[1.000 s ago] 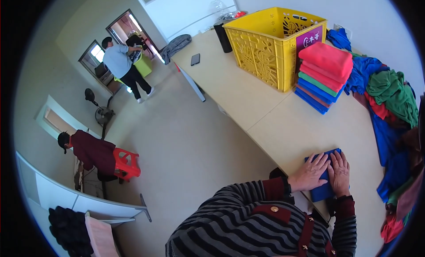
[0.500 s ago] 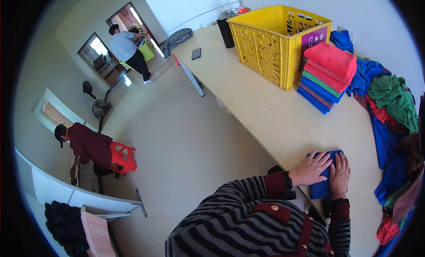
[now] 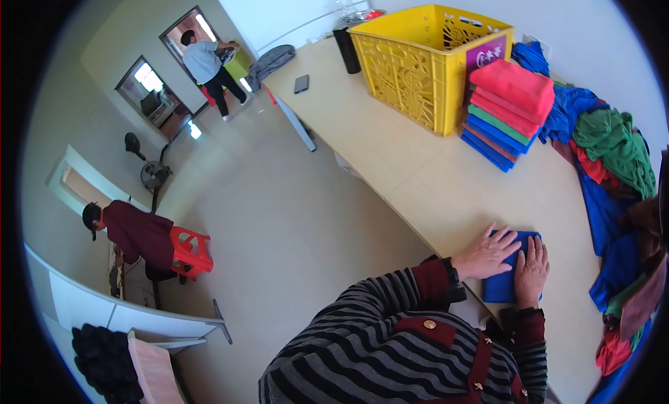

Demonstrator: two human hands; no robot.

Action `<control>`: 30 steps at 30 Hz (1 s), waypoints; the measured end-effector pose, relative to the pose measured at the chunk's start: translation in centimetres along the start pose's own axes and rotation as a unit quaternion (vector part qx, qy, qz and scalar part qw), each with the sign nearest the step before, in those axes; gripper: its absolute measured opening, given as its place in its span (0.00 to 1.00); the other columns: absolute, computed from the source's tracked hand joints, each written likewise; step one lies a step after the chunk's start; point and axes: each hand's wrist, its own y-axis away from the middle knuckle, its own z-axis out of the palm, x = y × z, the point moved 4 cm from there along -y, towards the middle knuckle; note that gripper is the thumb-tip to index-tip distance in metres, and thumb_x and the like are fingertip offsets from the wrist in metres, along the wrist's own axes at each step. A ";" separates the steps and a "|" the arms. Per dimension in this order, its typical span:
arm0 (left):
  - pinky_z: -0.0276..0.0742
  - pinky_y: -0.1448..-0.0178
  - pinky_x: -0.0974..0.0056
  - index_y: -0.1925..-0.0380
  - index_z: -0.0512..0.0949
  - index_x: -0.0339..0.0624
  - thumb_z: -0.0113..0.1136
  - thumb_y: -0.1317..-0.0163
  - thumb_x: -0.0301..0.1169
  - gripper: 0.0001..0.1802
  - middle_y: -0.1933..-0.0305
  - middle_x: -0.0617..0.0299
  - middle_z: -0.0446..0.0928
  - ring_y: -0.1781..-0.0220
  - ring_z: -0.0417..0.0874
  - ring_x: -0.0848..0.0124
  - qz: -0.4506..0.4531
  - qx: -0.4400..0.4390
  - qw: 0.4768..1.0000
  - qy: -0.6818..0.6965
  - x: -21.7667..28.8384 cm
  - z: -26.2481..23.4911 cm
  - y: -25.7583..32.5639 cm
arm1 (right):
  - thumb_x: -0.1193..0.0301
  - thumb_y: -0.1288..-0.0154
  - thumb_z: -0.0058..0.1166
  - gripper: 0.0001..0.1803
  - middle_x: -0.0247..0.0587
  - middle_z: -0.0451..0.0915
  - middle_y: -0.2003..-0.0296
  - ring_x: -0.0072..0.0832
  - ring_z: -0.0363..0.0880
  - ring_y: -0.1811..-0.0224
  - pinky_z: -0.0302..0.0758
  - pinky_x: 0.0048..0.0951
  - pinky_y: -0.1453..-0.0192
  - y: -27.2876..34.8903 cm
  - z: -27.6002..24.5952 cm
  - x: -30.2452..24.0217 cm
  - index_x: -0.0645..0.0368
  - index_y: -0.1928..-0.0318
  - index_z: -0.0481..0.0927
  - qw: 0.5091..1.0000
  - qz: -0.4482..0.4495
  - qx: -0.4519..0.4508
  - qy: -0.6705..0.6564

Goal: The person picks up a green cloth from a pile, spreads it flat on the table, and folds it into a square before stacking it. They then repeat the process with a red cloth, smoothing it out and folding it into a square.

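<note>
A folded blue cloth (image 3: 499,287) lies flat near the table's edge in front of me. My left hand (image 3: 486,254) rests on its upper left part, palm down with the fingers spread. On the cloth's right side lies my right hand (image 3: 532,270), flat, its fingers stretched out and pointing away from me. Farther off along the table, a neat stack of folded cloths (image 3: 512,90) in red, green, blue and brown stands against the yellow crate (image 3: 408,76). Loose cloths (image 3: 613,150) in the same colours are heaped along the table's right side.
The pale table (image 3: 446,188) carries a phone (image 3: 301,83), a black cylinder (image 3: 346,51) and a grey garment (image 3: 272,64) toward its far end. One person (image 3: 143,237) sits on a red stool (image 3: 191,254) at left; another (image 3: 203,61) holds a yellow-green container (image 3: 238,63) by a doorway.
Both hands stay flat on the blue cloth, with little shift. The standing person has moved toward the doorway with the container. The whole view has shifted slightly.
</note>
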 end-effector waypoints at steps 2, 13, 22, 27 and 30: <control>0.45 0.19 0.37 0.29 0.67 0.43 0.58 0.33 0.51 0.37 0.23 0.49 0.63 0.20 0.58 0.52 0.000 -0.015 1.000 -0.009 -0.5 -0.6 0.0 | 0.59 0.24 0.45 0.27 0.45 0.68 0.28 0.48 0.61 0.25 0.59 0.48 0.23 -0.1 0.2 -0.6 0.57 0.30 0.70 1.000 0.011 0.008 -0.005; 0.49 0.21 0.36 0.28 0.66 0.43 0.57 0.31 0.49 0.36 0.22 0.48 0.60 0.21 0.60 0.50 -0.047 -0.003 0.998 -0.031 -1.5 -1.9 0.8 | 0.59 0.27 0.49 0.28 0.46 0.68 0.29 0.50 0.62 0.26 0.59 0.49 0.24 -0.2 -0.6 -1.8 0.58 0.31 0.71 0.998 0.066 0.024 -0.002; 0.77 0.38 0.59 0.42 0.77 0.38 0.66 0.31 0.39 0.23 0.49 0.51 0.84 0.45 0.84 0.64 -0.438 -0.133 0.859 0.230 -1.8 -7.0 11.1 | 0.59 0.27 0.50 0.30 0.48 0.67 0.29 0.49 0.59 0.24 0.57 0.49 0.22 0.7 -0.6 -5.0 0.59 0.30 0.70 0.999 0.038 -0.017 -0.030; 0.80 0.40 0.56 0.44 0.78 0.41 0.66 0.30 0.38 0.19 0.44 0.56 0.83 0.45 0.83 0.66 -0.450 -0.041 0.599 0.661 -3.6 -1.8 15.5 | 0.57 0.28 0.50 0.30 0.48 0.67 0.29 0.49 0.59 0.24 0.56 0.49 0.22 1.2 0.0 -9.6 0.59 0.30 0.70 0.997 -0.038 -0.024 -0.062; 0.79 0.37 0.54 0.41 0.77 0.38 0.64 0.29 0.36 0.21 0.41 0.60 0.81 0.42 0.82 0.67 -0.438 0.140 0.454 0.763 -1.5 -1.5 13.6 | 0.58 0.28 0.51 0.30 0.49 0.68 0.29 0.49 0.60 0.25 0.57 0.49 0.22 2.1 -0.1 -11.1 0.59 0.31 0.71 0.994 -0.066 -0.026 -0.079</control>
